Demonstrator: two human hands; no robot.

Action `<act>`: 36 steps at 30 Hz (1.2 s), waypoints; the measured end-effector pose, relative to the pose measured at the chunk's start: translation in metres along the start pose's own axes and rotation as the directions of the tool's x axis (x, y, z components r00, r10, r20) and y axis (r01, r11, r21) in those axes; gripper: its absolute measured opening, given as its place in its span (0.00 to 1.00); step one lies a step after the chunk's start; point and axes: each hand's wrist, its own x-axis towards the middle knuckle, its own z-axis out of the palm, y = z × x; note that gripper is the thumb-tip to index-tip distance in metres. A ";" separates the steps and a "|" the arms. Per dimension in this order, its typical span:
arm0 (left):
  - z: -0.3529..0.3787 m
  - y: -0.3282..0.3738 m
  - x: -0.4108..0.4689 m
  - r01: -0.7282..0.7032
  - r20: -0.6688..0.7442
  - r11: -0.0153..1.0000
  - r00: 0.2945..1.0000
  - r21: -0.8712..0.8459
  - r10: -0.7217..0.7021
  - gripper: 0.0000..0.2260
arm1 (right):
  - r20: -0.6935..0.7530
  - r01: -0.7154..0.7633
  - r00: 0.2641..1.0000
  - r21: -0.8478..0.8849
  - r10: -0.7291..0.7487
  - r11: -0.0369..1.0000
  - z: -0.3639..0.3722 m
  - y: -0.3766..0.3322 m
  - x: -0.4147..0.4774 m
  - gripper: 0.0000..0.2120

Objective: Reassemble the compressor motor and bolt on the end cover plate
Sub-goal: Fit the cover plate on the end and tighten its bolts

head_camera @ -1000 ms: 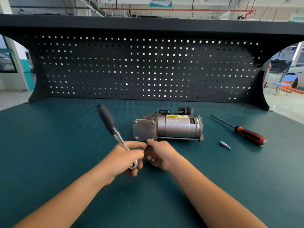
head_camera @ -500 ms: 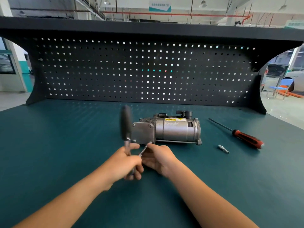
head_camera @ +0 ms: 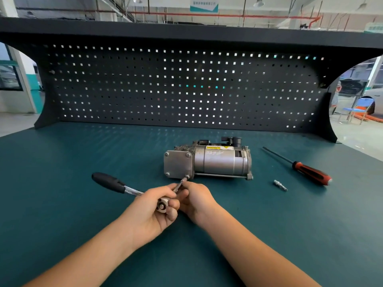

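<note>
**Head view.** The motor (head_camera: 219,162) lies on its side on the bench (head_camera: 62,204), just beyond both hands. Its cover plate (head_camera: 178,164) is on the end facing them, with a bolt showing at each corner.

The left hand (head_camera: 153,206) is curled round the head of the ratchet (head_camera: 109,183), whose black handle points out to that hand's left. The right hand (head_camera: 196,198) pinches the ratchet's thin shaft just ahead of the left. The shaft's tip sits on the corner bolt (head_camera: 187,176) nearest the hands.

**Risks, as judged:**
- The shaft meets the bolt at a slant, so under load the tip could slip off and round the head.
- Neither hand steadies the motor, which may slide or roll when torque is applied.
- The right hand's fingers lie close to the tip and could be nipped.
- How tight the other three bolts are cannot be told, and uneven tightening could seat the plate crooked.

A screwdriver (head_camera: 310,171) and a small metal fitting (head_camera: 280,185) lie well to the right of the right hand, clear of the handle's swing.
</note>
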 end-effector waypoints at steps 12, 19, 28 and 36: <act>-0.012 0.004 0.001 -0.018 -0.017 0.989 1.000 0.146 0.020 0.22 | 0.055 0.356 0.335 -0.931 -0.941 0.073 -0.058 -0.027 0.015 0.15; -0.008 0.008 -0.002 -0.109 0.003 0.792 0.991 0.601 0.134 0.22 | 0.316 -0.008 0.705 -0.892 -0.635 -0.452 -0.082 -0.043 0.046 0.38; 0.006 -0.001 0.004 -0.203 0.339 -0.621 0.935 0.757 0.107 0.12 | 0.415 0.101 0.575 -0.891 -0.706 -0.442 -0.090 -0.039 0.047 0.30; -0.023 0.015 0.006 0.016 -0.131 0.965 0.991 0.263 0.019 0.13 | 0.418 0.096 0.653 -0.873 -0.632 -0.478 -0.081 -0.078 0.055 0.28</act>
